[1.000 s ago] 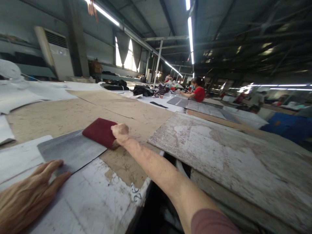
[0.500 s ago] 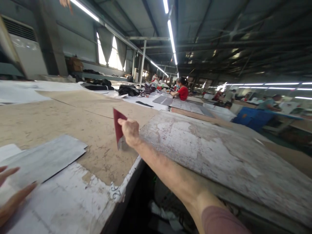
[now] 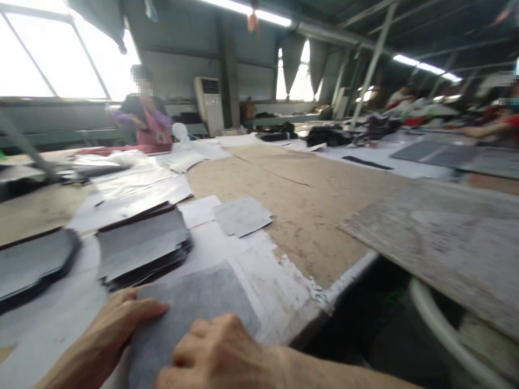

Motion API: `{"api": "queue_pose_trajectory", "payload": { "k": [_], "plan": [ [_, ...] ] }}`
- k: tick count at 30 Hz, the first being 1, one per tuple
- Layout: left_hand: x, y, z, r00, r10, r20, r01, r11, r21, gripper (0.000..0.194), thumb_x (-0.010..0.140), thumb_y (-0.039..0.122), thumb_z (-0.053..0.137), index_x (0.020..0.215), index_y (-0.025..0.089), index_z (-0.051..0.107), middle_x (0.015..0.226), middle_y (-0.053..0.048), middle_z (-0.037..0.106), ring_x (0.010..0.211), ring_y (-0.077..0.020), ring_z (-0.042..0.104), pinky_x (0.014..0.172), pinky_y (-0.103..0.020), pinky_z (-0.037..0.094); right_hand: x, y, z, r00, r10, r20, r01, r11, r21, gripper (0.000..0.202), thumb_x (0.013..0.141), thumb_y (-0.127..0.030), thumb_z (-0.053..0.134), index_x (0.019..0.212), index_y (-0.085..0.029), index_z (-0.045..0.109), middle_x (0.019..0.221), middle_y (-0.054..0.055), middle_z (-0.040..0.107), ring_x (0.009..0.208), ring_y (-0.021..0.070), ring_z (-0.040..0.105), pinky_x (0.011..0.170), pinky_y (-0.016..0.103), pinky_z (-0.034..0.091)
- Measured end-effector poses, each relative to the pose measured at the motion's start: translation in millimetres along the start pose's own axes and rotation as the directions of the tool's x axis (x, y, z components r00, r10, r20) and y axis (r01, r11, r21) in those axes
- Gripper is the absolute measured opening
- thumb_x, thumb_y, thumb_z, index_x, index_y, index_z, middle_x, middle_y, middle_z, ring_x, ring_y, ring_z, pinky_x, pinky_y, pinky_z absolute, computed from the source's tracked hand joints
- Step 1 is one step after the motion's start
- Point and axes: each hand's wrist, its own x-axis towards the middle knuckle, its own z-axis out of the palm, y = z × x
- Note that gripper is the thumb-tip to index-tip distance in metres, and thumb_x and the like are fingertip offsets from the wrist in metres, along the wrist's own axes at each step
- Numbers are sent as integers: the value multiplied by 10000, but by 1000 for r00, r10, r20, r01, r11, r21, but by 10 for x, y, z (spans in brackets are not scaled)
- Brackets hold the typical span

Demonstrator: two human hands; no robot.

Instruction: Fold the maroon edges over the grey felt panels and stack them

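A grey, fabric-like sheet [image 3: 203, 294] lies at the near edge of the table, under both hands. My left hand [image 3: 115, 324] is at its left edge, thumb laid over the top and the other fingers mostly hidden beneath. Across the sheet's lower part, my right hand [image 3: 221, 354] is closed with curled knuckles; its fingertips are out of sight. Just beyond lies a smaller-looking grey piece [image 3: 243, 215] with a notched corner. To the left is a stack of grey-faced, dark-edged pieces [image 3: 141, 243], with a second similar stack [image 3: 32, 262] beside it.
Brown board [image 3: 308, 210] covers the table's middle. At right, a worn pale board [image 3: 441, 232] sits past a dark gap, with a curved pale rim [image 3: 441, 329] below. A person [image 3: 148, 119] stands across the table; another person's arm [image 3: 486, 129] shows far right.
The view has swung left and down. My right hand has come back from reaching out with a dark red piece and is now at the grey sheet beside my left hand. The red face no longer shows.
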Motion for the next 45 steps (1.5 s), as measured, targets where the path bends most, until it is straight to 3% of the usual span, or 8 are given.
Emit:
{"api": "queue_pose_trajectory", "payload": {
  "k": [5, 8, 14, 18, 22, 28, 37, 45],
  "plan": [
    [-324, -52, -185, 993, -120, -10, 119, 992, -42, 188, 508, 248, 623, 652, 140, 567, 544, 16, 561, 557, -169, 555, 508, -235, 402, -30, 172, -218, 967, 240, 89, -245, 968, 49, 119, 828, -233, 517, 740, -158, 546, 781, 32, 585, 724, 176, 489, 665, 307, 414],
    [-317, -92, -351, 982, -163, 100, 166, 986, -25, 266, 511, 250, 643, 742, 132, 589, 617, 3, 593, 601, -163, 561, 552, -231, 392, -36, 187, -194, 955, 259, 145, -268, 963, 42, 68, 815, -189, 526, 810, -145, 577, 857, 56, 577, 801, 199, 472, 708, 326, 421],
    [-220, -49, -565, 998, -7, 69, -16, 943, 332, 442, 589, 417, 649, 959, 181, 598, 794, -8, 620, 734, -185, 544, 618, -257, 373, -132, 34, 35, 985, 174, -22, -175, 984, -39, 243, 819, -111, 423, 970, -63, 608, 956, 124, 584, 889, 241, 478, 805, 381, 425],
    [-183, 65, -323, 964, 262, 55, -215, 637, 740, 293, 697, 376, 548, 921, 197, 607, 781, -20, 608, 741, -202, 539, 690, -323, 373, -160, -16, 74, 982, 164, -99, -170, 984, -61, 322, 766, -78, 413, 1012, -7, 610, 980, 162, 588, 900, 270, 487, 825, 415, 428],
    [-81, 186, 58, 877, 419, 234, -431, 472, 769, 220, 699, 292, 548, 888, 182, 570, 824, -22, 584, 780, -190, 518, 713, -322, 382, -152, -34, 74, 976, 180, -123, -188, 980, -56, 341, 778, -62, 369, 1004, 3, 616, 939, 166, 598, 874, 267, 503, 795, 412, 446],
    [75, 247, 319, 827, 466, 314, -534, 478, 698, 172, 642, 162, 535, 811, 186, 550, 880, -28, 510, 837, -181, 474, 754, -321, 381, -187, -38, 94, 953, 216, -214, -225, 974, -18, 363, 806, -59, 300, 943, -17, 634, 916, 168, 602, 866, 264, 512, 758, 399, 457],
    [-24, 49, 379, 829, 528, 184, -512, 584, 630, 178, 686, 138, 523, 841, 180, 449, 779, 1, 526, 735, -161, 472, 708, -348, 385, -254, -36, 87, 873, 368, -319, -412, 907, -82, 203, 817, -129, 458, 892, -70, 637, 790, 108, 573, 746, 225, 497, 628, 362, 439],
    [48, -24, 329, 746, 643, 176, -602, 536, 592, 52, 729, 202, 638, 747, 175, 597, 755, 2, 549, 724, -139, 501, 679, -304, 404, -310, 7, 56, 871, 391, -296, -427, 902, -68, 208, 805, -93, 461, 932, -83, 626, 819, 92, 569, 780, 223, 492, 669, 370, 431]
  ]
}}
